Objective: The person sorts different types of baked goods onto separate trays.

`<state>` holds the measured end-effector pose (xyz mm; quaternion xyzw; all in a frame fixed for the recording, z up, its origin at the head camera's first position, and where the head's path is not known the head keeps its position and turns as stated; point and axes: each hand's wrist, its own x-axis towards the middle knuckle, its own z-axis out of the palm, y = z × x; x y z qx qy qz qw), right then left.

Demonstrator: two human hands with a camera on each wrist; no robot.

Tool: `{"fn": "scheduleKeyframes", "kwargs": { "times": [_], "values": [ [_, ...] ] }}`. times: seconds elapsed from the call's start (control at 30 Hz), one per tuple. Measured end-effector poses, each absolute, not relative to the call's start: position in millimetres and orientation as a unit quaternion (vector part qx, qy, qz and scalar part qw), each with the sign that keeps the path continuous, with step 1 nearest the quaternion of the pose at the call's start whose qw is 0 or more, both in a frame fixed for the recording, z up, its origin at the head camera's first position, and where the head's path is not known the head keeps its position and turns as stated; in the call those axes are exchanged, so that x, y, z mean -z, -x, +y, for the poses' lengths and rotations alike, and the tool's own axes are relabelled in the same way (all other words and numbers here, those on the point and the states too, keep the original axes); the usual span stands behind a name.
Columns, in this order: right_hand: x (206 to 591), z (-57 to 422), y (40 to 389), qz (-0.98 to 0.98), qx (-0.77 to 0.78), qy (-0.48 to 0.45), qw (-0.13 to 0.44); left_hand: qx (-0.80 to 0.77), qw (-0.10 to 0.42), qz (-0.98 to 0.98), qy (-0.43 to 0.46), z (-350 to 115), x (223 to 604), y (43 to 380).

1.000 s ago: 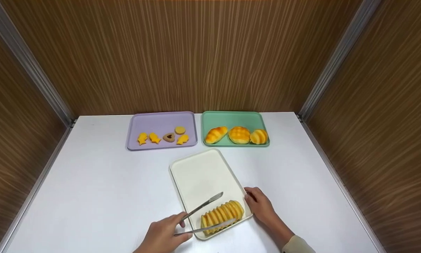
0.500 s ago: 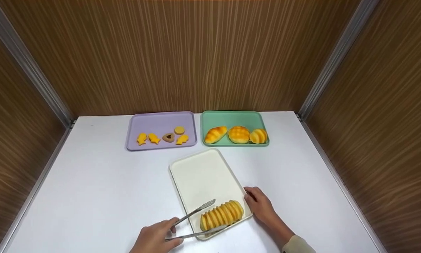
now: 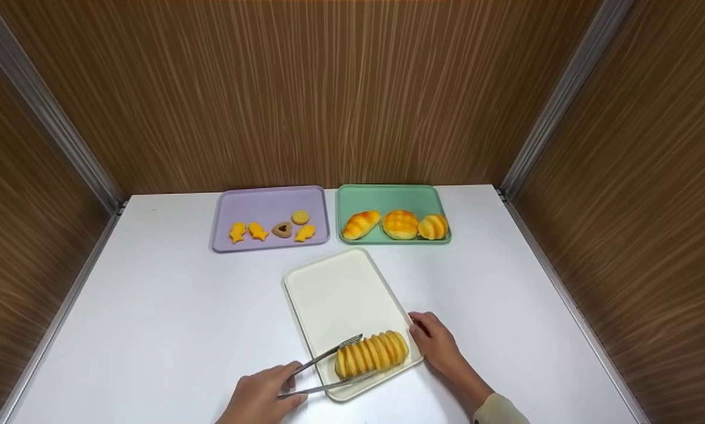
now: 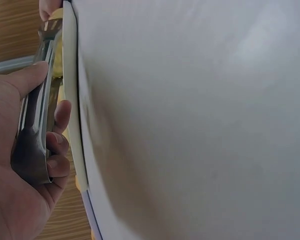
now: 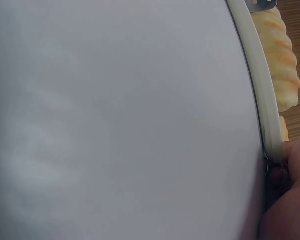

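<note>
My left hand [image 3: 264,391] grips metal tongs [image 4: 36,120], thumb on one arm and fingers curled on the other. In the head view the tongs' arms lie along both long sides of a ridged yellow-brown bread loaf [image 3: 373,355], close to its left end. The far tip touches the loaf; the near one is partly hidden against its lower side. That loaf is at the near end of a cream tray [image 3: 334,294], which is set at an angle. My right hand [image 3: 437,341] holds the tray's right edge near the corner, its thumb at the rim [image 5: 265,95].
Behind on the white table [image 3: 169,306] stand a purple tray [image 3: 252,203] with several small cookies [image 3: 282,229] and a green tray [image 3: 387,197] with three breads [image 3: 400,225]. Wood-grain panels [image 3: 328,94] enclose the back and sides.
The tongs have drawn back to the left, then their arms have come nearer together around the loaf. The loaf has shifted slightly away from me. My right hand and the cream tray have stayed put.
</note>
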<state>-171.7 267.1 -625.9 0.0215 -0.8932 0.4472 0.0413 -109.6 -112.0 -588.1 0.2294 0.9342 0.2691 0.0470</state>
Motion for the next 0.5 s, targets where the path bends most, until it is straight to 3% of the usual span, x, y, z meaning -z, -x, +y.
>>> {"fn": "scheduleKeyframes", "kwargs": {
  "times": [0.5],
  "values": [
    [625.3,267.2,171.3,-0.892,-0.447,-0.030,0.050,-0.285,0.035,0.927,-0.242,-110.2,589.1,109.5]
  ]
}}
